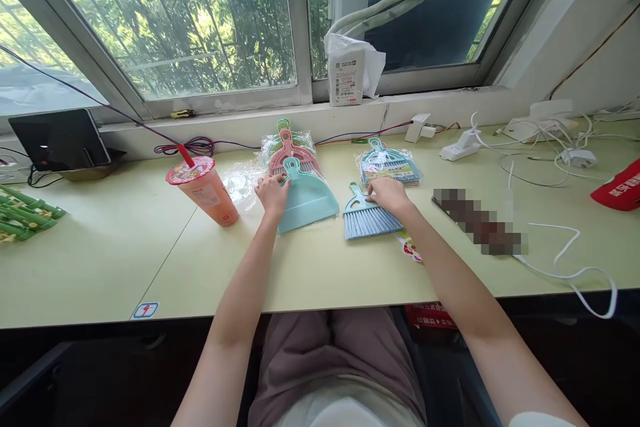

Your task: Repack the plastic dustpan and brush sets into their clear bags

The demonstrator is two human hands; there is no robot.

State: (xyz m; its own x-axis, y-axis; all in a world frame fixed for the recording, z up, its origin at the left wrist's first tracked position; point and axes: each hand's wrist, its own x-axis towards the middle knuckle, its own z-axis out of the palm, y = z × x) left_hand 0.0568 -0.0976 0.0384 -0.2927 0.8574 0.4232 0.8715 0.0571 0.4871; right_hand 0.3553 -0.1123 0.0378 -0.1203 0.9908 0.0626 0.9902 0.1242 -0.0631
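Note:
My left hand (273,195) grips the left edge of a light teal dustpan (306,203) near its handle, with the thumb and fingers closed on it. The dustpan lies with its wide lip toward me. To the right, my right hand (389,195) has its fingers closed on the upper part of a small hand brush (370,221) with blue bristles pointing toward me. Behind the teal dustpan lies a pink dustpan (287,147), over a green one partly in clear wrap. Beyond my right hand is a wrapped dustpan and brush set (390,163).
An orange cup (207,193) with a red straw stands left of my left hand. A pixelated object (475,221), white cables (565,140) and a red item (617,185) lie to the right. A tablet (60,140) stands at the far left. A box (346,79) sits on the sill.

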